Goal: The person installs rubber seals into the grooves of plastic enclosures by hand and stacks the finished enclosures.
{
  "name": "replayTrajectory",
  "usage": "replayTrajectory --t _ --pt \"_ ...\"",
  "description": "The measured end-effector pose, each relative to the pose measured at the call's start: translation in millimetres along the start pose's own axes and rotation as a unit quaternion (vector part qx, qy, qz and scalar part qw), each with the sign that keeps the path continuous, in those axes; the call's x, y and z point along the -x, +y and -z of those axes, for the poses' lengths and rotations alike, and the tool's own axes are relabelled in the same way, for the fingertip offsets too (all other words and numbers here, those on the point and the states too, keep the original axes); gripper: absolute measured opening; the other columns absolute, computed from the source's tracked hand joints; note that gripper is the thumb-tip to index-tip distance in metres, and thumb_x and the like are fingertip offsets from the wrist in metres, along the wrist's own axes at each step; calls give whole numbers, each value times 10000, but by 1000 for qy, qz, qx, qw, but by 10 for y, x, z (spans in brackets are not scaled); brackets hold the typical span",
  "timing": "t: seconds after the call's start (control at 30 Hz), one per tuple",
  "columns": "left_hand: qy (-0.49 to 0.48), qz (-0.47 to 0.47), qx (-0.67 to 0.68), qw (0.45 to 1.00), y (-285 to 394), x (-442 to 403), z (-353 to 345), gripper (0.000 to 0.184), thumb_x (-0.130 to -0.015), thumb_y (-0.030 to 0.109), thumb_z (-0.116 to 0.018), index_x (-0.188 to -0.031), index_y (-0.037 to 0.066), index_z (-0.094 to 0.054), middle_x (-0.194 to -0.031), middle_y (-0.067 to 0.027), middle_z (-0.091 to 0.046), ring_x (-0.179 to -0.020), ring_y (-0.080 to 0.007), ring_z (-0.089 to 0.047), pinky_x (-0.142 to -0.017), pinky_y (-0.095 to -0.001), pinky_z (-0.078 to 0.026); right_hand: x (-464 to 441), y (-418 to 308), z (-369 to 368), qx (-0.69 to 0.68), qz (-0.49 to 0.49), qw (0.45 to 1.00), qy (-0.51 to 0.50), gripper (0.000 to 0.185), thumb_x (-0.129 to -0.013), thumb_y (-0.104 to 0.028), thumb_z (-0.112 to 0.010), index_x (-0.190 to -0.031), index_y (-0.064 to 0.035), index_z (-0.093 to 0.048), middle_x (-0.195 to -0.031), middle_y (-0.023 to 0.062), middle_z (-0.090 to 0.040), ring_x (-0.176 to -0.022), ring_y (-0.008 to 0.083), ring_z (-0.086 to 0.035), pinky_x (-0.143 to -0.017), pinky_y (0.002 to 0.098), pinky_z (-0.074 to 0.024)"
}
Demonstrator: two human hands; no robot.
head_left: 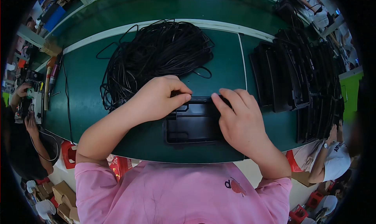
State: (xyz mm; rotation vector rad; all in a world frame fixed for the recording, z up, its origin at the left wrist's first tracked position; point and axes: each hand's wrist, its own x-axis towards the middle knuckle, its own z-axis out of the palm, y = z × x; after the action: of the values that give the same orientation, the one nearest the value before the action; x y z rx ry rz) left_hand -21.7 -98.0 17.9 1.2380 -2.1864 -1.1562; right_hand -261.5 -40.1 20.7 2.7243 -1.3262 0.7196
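A black plastic tray [194, 129] lies on the green table in front of me, its inside facing up. At its far left corner my left hand [162, 98] has thumb and forefinger pinched together on something I cannot make out. My right hand [243, 122] rests over the tray's right side, fingers spread near the far right corner and covering part of it. Beyond my left hand sits a large tangled heap of black cable [156, 51].
Black plastic trays stand stacked at the right [282, 75]. Tools [51, 75] and a thin cable [67, 102] lie at the table's left. Co-workers' hands [31, 124] are at the far left; another person [337, 157] is at the lower right.
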Motion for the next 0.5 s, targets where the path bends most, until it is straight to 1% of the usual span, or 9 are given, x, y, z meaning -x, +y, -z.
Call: replayTrajectory --t 0.03,0.1,0.13,0.23,0.3,0.33,0.37,0.43,0.5 --pt "0 0 0 1000 -15 -13 -11 179 -861 131 -680 -972 -4 -718 -873 -118 -668 -792 -226 -650 -712 -317 -512 -29 -20 -48 -7 13 1000 -4 377 -715 -46 -649 -1083 35 -661 -1082 131 -593 -957 286 -550 -784 392 -455" --pt "-15 81 101 991 -57 -17 -35 214 -879 171 -679 -977 -16 -713 -879 -118 -695 -787 -185 -656 -715 -309 -512 -10 -14 -179 -18 35 999 -13 374 -731 -66 -643 -1086 51 -655 -1103 138 -594 -994 285 -545 -786 389 -452" --pt "-13 85 104 991 -71 -15 -50 214 -879 171 -679 -977 -16 -713 -879 -118 -695 -787 -185 -656 -715 -309 -512 12 -18 -211 -21 38 999 -17 374 -731 -66 -643 -1086 51 -655 -1103 138 -594 -994 285 -545 -786 389 -452" --pt "-34 119 140 982 -137 -60 -9 245 -889 202 -687 -981 -23 -716 -868 -98 -710 -784 -145 -647 -711 -289 -507 30 -24 -224 2 42 999 -15 432 -690 -6 -628 -1118 46 -647 -1112 150 -588 -1009 314 -547 -838 406 -463" --pt "-109 194 263 939 -234 -156 53 251 -888 211 -695 -989 -17 -723 -863 -72 -709 -787 -137 -638 -716 -279 -507 14 -17 -204 -18 31 999 -14 438 -688 -1 -620 -1122 48 -646 -1106 149 -591 -1005 313 -549 -832 406 -463" --pt "-117 230 279 925 -243 -200 86 258 -885 214 -703 -997 -17 -726 -870 -56 -711 -787 -135 -635 -721 -278 -508 11 -19 -202 -18 32 999 -14 438 -688 -1 -620 -1122 48 -646 -1106 149 -591 -1005 313 -549 -832 406 -463" --pt "-117 231 279 925 -225 -218 102 258 -885 214 -703 -997 -17 -726 -870 -56 -711 -787 -135 -635 -721 -278 -508 16 -22 -205 -17 30 999 -11 437 -688 0 -618 -1122 49 -646 -1105 149 -592 -1002 314 -550 -832 409 -463" --pt "-156 147 178 960 -120 -226 141 220 -913 171 -675 -999 -29 -708 -920 -67 -712 -842 -113 -630 -799 -247 -500 31 -33 -211 -18 24 999 -11 437 -688 2 -616 -1121 49 -646 -1104 149 -593 -998 316 -550 -832 411 -463" --pt "-150 111 133 973 -107 -211 151 239 -904 194 -682 -1001 -22 -715 -880 -78 -710 -807 -124 -634 -755 -266 -505 25 -35 -204 -15 27 999 -10 438 -693 -2 -617 -1126 54 -639 -1102 152 -597 -996 317 -553 -831 415 -463"
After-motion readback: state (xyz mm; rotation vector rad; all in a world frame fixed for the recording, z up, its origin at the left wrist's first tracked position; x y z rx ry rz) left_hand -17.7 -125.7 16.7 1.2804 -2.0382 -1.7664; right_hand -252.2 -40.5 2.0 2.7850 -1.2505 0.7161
